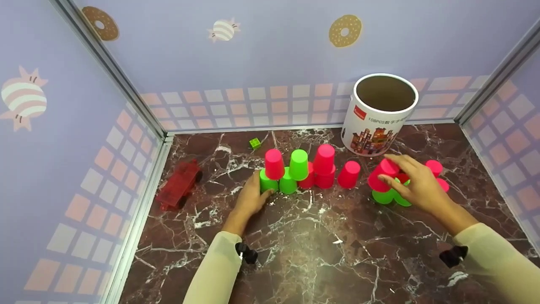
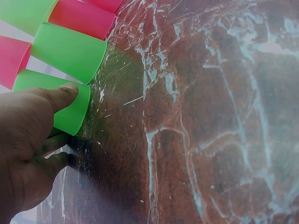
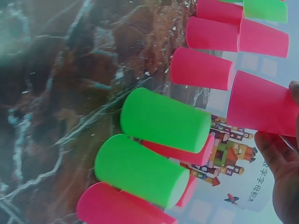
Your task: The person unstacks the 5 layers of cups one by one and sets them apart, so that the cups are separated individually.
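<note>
My left hand (image 1: 251, 196) grips the leftmost green cup (image 1: 268, 183) of a row, thumb on its near side in the left wrist view. That row of upside-down cups also has a green cup (image 1: 288, 183) and pink cups on the table, with pink, green and pink cups (image 1: 324, 157) above. My right hand (image 1: 417, 188) pinches a pink cup (image 3: 261, 103) near its base, mouth down, in the air. Below it stand two green cups (image 3: 163, 119) with pink ones beside and behind them. A lone pink cup (image 1: 349, 174) stands between the row and this cluster.
A tall white printed bucket (image 1: 371, 126) stands at the back right, its top open. A translucent red toy vehicle (image 1: 179, 185) lies at the left, and a small green cube (image 1: 255, 143) near the back wall. Patterned panels (image 1: 270, 55) border the marbled table.
</note>
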The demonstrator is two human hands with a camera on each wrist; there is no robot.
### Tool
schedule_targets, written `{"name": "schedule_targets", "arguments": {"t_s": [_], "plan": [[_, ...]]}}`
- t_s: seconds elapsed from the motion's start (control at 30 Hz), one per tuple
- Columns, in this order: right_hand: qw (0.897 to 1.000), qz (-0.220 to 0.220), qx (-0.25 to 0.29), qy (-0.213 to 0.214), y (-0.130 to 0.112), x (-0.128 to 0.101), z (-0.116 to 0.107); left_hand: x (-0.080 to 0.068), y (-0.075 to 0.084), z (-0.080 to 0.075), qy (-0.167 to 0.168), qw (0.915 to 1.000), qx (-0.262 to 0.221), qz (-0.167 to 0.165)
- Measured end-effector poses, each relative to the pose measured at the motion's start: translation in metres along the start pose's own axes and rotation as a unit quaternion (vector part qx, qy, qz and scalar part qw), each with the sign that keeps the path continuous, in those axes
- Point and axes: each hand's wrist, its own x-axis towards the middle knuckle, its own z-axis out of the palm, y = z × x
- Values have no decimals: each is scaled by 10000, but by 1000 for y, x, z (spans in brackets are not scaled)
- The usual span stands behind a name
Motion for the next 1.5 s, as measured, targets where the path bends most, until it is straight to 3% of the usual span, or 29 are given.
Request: {"name": "schedule_targets", "arguments": {"t_s": [0.1,0.23,0.5,0.9,1.23,1.5], "plan": [[9999,-75,-95,32,1,-12,-3,-7,16,-12,82,9998,-147,93],[9996,-153,-242,87,1,-28,-5,-10,21,-16,88,9997,-218,110],[9999,-19,-133,-14,3,-54,-1,-1,-2,2,67,9999,31,86],[10000,7,-36,-76,25,-89,28,-1,-4,2,21,10000,67,59],[9999,122,20,-88,28,-96,33,-1,-3,1,-46,10000,69,-32],[9995,232,-31,-200,26,-95,30,-1,-3,3,76,9998,136,96]]}}
